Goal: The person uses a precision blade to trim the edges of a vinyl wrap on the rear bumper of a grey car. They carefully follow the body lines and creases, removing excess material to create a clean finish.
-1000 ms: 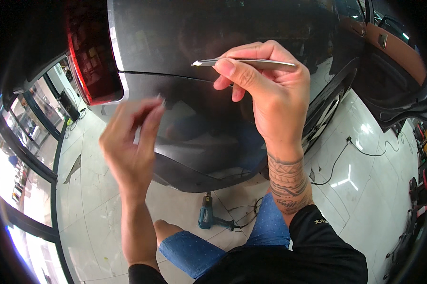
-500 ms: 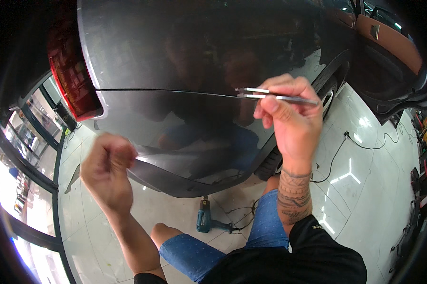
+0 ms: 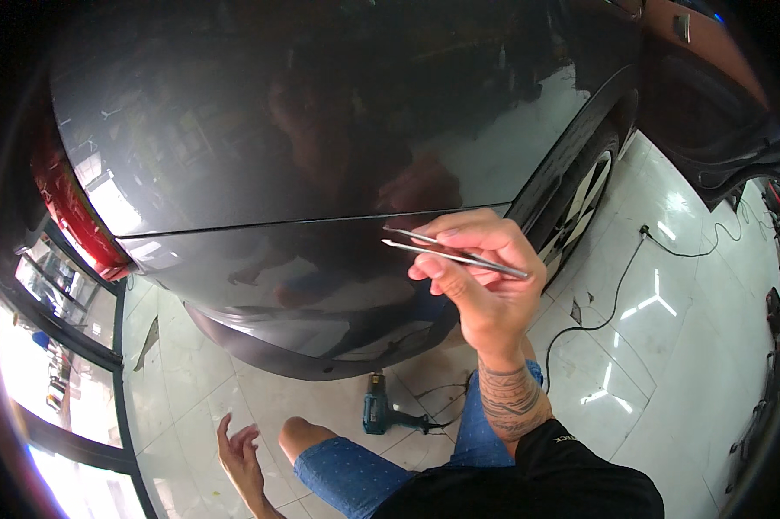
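Between the thumb and fingers of my right hand [image 3: 492,290] is a pair of metal tweezers [image 3: 453,253]. Its two tips are apart and point left, in front of the dark grey car bumper [image 3: 320,281]. From this view I cannot tell whether they touch the car; nothing shows between them. The panel seam [image 3: 320,223] runs just above the tips. Low on the left, my left hand [image 3: 241,454] hangs over the floor, fingers apart and holding nothing. A red tail light [image 3: 74,212] marks the car's left corner.
A teal heat gun [image 3: 376,411] stands on the tiled floor below the bumper, near my knees. To the right are the rear wheel [image 3: 584,199], an open car door [image 3: 701,117] and a black cable [image 3: 610,303]. Dark scraps [image 3: 576,310] lie near the cable.
My left hand has dropped from the bumper's left corner toward the floor and its fingers have opened. My right hand and tweezers sit lower and further left in view; the view itself has shifted.
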